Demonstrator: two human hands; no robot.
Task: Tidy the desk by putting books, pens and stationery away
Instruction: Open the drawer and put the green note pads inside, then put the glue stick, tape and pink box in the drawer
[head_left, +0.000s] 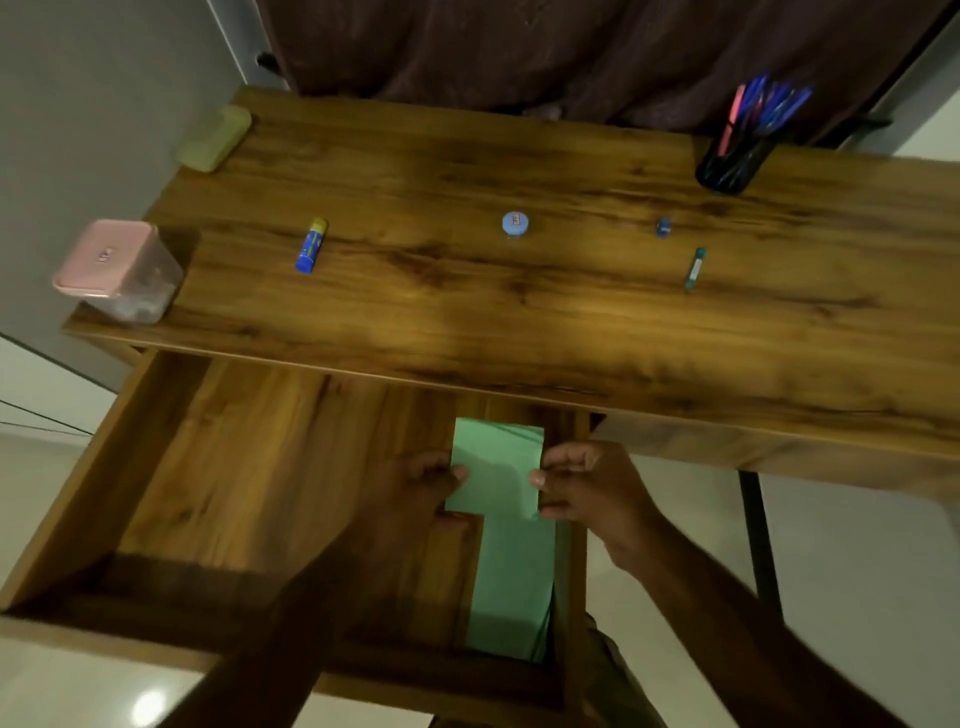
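Observation:
Both of my hands hold a small green booklet (496, 467) over the open wooden drawer (223, 467). My left hand (421, 488) pinches its left edge and my right hand (587, 483) pinches its right edge. Under it, along the drawer's right side, lies another green book (511, 587). On the desk top (467, 322) lie a blue and yellow glue stick (310, 245), a round blue lidded tub (515, 224), a small blue object (663, 227) and a teal stick (695, 267).
A black mesh cup full of pens (737, 156) stands at the back right. A pink-lidded clear box (119, 270) sits at the desk's left edge, and a yellow-green case (214, 137) at the back left corner. A dark curtain hangs behind.

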